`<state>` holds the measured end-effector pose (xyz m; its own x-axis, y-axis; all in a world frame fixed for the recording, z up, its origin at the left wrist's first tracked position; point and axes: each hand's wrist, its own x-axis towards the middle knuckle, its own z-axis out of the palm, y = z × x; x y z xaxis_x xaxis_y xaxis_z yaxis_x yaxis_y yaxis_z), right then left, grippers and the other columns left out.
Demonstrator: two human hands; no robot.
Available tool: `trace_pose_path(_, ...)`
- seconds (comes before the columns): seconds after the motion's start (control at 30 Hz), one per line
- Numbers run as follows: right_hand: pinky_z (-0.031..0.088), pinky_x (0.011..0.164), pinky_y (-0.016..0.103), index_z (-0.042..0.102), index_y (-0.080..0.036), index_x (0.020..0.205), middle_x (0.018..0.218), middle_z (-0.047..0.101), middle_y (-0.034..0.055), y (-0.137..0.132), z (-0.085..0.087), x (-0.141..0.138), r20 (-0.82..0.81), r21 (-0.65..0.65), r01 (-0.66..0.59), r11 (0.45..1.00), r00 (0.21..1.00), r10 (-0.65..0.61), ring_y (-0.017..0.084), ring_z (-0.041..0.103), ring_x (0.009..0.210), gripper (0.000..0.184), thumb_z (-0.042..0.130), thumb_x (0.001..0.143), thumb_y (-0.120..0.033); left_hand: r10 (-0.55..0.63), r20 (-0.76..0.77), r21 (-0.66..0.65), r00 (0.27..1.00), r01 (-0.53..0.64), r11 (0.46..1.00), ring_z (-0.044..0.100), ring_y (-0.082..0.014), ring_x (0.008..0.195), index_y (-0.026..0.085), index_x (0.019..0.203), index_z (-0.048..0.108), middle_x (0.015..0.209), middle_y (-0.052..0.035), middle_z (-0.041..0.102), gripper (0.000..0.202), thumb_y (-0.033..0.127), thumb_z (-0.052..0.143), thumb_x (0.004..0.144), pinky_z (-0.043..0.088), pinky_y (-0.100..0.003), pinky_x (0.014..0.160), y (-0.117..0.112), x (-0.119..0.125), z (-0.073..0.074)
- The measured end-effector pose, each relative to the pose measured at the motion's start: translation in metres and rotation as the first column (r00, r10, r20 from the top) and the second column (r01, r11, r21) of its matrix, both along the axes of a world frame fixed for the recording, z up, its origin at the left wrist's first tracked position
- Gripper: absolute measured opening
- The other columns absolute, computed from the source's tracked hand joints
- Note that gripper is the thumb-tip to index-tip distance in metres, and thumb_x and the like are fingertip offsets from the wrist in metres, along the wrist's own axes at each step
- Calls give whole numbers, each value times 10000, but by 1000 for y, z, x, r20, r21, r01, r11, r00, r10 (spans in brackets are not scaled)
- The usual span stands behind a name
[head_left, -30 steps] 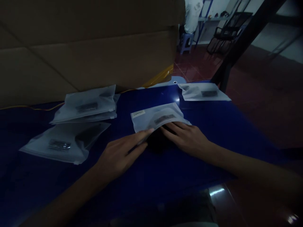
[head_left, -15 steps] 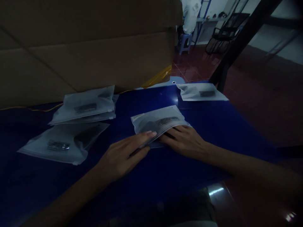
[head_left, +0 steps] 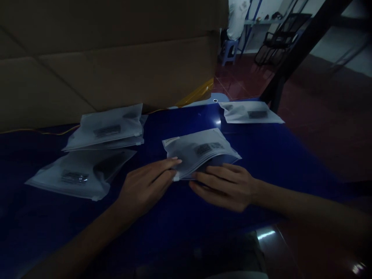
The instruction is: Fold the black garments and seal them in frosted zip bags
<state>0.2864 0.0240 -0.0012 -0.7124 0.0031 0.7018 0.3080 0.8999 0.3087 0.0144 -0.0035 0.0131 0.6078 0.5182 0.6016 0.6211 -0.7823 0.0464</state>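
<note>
A frosted zip bag [head_left: 192,149] with a dark printed label lies on the blue table, its mouth toward me and bulging at the right. At the bag's near left corner, beside the white slider, my left hand [head_left: 145,186] is closed on the edge between thumb and fingers. My right hand [head_left: 225,184] is at the mouth, fingers extended and a little apart along the lower lip. Nothing shows in it; its fingertips are partly in shadow. What lies inside the bag is not clear.
Left of my hands lie a similar bag [head_left: 75,174] and stacked bags [head_left: 110,124]. Another bag [head_left: 252,112] is at the table's far right. A large cardboard box [head_left: 130,73] stands behind. Beyond are a dark slanted post [head_left: 302,54], a chair [head_left: 281,38] and a seated person [head_left: 238,19].
My right hand has drawn back out of the bag's mouth toward me. My left hand has slid left along the edge to the slider corner.
</note>
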Motion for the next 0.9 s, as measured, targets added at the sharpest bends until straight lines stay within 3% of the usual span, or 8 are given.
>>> trace_pose_path(0.13, 543, 668, 242, 803, -260, 1059, 1144, 779, -9, -7, -2, -1, 11, 65, -28, 997, 1000, 27, 138, 655, 945, 145, 690, 969, -267, -94, 96, -143, 991, 107, 984, 744, -183, 1166, 182, 1213, 682, 1242, -27, 777, 210, 123, 635, 1016, 626, -313, 1034, -7, 7, -2)
trace_pose_path(0.2, 550, 685, 255, 816, -244, 1032, 1151, 771, 7, -11, -2, -3, 8, 66, -46, 997, 999, 46, 149, 650, 956, 147, 697, 962, -293, -111, 121, -152, 987, 129, 980, 736, -173, 1181, 189, 1276, 668, 1244, -19, 778, 268, 126, 638, 1017, 615, -306, 1060, -12, 12, -4)
trace_pose_path(0.37, 503, 584, 254, 827, -213, 893, 943, 773, 16, -16, 0, -11, -72, 61, -68, 996, 995, 72, 144, 654, 825, 123, 710, 912, -186, -104, 87, -207, 991, 120, 971, 741, -156, 1169, 225, 1282, 691, 1223, 5, 786, 258, 179, 537, 1081, 618, -288, 1055, -17, 18, -4)
trace_pose_path(0.63, 463, 600, 275, 780, -165, 780, 871, 743, 40, -15, 1, -14, -93, 3, -71, 997, 993, 71, 147, 636, 804, 152, 694, 897, -123, -136, 50, -168, 989, 143, 975, 742, -161, 1167, 203, 1288, 695, 1205, -4, 793, 268, 190, 521, 1086, 591, -302, 1094, -12, 17, -5)
trace_pose_path(0.9, 423, 649, 309, 723, -145, 797, 847, 716, 40, -8, 0, -9, 23, -30, 110, 994, 994, -109, 152, 570, 757, 184, 647, 950, -75, -145, 44, -72, 988, 148, 986, 745, -165, 1159, 154, 1185, 702, 1194, -35, 790, 212, 73, 647, 997, 597, -357, 1095, 0, 5, -13)
